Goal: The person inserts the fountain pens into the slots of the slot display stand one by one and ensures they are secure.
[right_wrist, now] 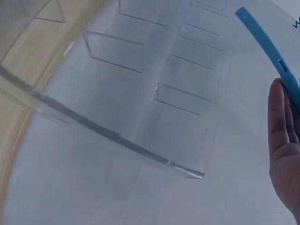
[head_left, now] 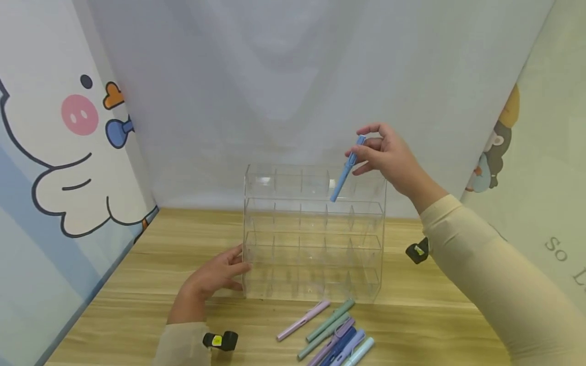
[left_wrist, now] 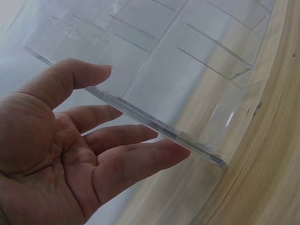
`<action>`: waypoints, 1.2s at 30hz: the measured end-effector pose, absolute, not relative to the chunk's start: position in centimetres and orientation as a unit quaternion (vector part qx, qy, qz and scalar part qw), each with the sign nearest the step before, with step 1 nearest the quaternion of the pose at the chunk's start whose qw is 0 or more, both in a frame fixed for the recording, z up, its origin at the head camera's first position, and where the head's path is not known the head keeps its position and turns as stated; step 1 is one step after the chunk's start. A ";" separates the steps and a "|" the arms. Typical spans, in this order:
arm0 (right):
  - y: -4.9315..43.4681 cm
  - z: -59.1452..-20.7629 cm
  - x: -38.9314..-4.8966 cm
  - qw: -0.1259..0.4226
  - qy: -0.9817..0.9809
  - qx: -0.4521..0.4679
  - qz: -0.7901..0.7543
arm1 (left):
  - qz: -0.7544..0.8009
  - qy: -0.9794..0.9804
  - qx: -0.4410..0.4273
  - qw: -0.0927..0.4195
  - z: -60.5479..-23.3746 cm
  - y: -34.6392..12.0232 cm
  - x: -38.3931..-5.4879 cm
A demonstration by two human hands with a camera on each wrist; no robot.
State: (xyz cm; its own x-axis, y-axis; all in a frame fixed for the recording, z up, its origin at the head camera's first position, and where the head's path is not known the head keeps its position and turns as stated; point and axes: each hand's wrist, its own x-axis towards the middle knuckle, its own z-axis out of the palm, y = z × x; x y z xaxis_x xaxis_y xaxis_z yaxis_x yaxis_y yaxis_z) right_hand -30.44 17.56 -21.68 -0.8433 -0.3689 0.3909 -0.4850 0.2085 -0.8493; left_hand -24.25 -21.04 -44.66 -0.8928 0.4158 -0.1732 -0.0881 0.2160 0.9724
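My right hand [head_left: 385,155] pinches a light blue pen [head_left: 345,173] between thumb and fingers, tilted with its lower end down. The pen overlaps the top tier of a clear acrylic tiered rack [head_left: 313,241] in the head view. In the right wrist view the blue pen [right_wrist: 267,47] stands out to the right of the rack's side panel. My left hand [head_left: 217,272] is at the rack's left side. In the left wrist view its fairly straight fingers [left_wrist: 136,164] lie along the panel edge, with the thumb on the other side of that edge.
Several pens lie on the wooden table [head_left: 421,315] before the rack: a pink pen [head_left: 303,320], green ones, a purple pen [head_left: 336,340], a dark blue pen [head_left: 340,348] and paler blue ones. A white curtain [head_left: 206,101] hangs behind, with cartoon-printed cloth [head_left: 59,152] at the left.
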 end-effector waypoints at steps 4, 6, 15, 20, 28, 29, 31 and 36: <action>16.6 -20.7 -31.4 0.080 -0.752 0.282 0.590 | 0.618 0.751 0.109 0.205 -44.6 -20.9 -24.1; 16.1 -20.4 -31.7 0.091 -0.738 0.280 0.607 | 0.616 0.753 0.108 0.205 -44.5 -21.0 -24.1; 13.3 -21.1 -32.1 0.168 -0.702 0.222 0.655 | 0.618 0.751 0.109 0.205 -44.2 -21.0 -23.9; 12.0 -23.2 -32.7 0.183 -0.689 0.202 0.672 | 0.621 0.747 0.112 0.209 -44.3 -20.8 -23.8; 10.7 -25.6 -33.9 0.184 -0.694 0.204 0.666 | 0.617 0.752 0.104 0.204 -44.6 -20.8 -23.9; 10.6 -25.7 -34.0 0.178 -0.695 0.205 0.665 | 0.617 0.753 0.103 0.203 -44.6 -20.9 -23.9; 10.3 -25.9 -33.9 0.160 -0.707 0.206 0.657 | 0.616 0.755 0.101 0.202 -44.6 -20.9 -23.9; 9.9 -26.1 -33.6 0.124 -0.758 0.208 0.606 | 0.613 0.758 0.105 0.199 -44.5 -21.1 -24.1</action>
State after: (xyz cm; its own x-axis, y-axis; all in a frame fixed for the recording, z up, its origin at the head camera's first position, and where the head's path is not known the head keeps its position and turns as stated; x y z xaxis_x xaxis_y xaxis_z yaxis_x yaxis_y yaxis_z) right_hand -33.64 9.92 -26.08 -0.8832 -0.1646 0.4391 -0.4646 0.1793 -0.8672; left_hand -24.06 -21.14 -44.51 -0.8991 0.4022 -0.1729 -0.0850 0.2271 0.9702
